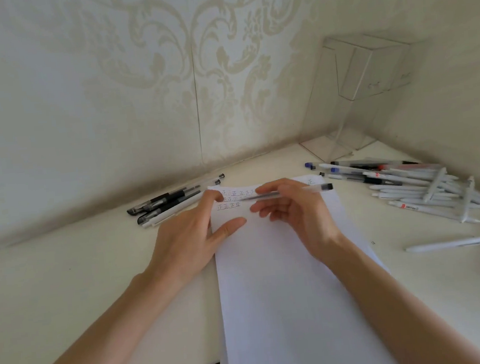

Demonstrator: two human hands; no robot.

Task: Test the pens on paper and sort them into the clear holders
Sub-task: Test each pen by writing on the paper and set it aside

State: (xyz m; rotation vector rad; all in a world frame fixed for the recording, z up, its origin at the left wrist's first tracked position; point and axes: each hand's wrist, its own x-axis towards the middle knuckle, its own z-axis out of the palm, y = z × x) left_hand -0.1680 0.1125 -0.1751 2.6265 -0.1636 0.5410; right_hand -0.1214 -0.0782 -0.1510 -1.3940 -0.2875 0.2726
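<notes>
Our pen (286,193) is light, thin, stiff and smooth, so it can slip. It is best pinched near the middle. Our right grip (296,214) pinches it, flat, just over the paper (286,294). Our left grip (191,235) rests loose on the paper beside it, holding nothing. The holders (369,77), well past the right grip, look empty. More pens (413,184) lie on the tabletop (67,284).

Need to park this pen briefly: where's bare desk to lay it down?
The widest bare desk lies left of the paper, nearer you than the dark pens. A narrower strip runs between paper and the right pen pile, which is crowded.
</notes>
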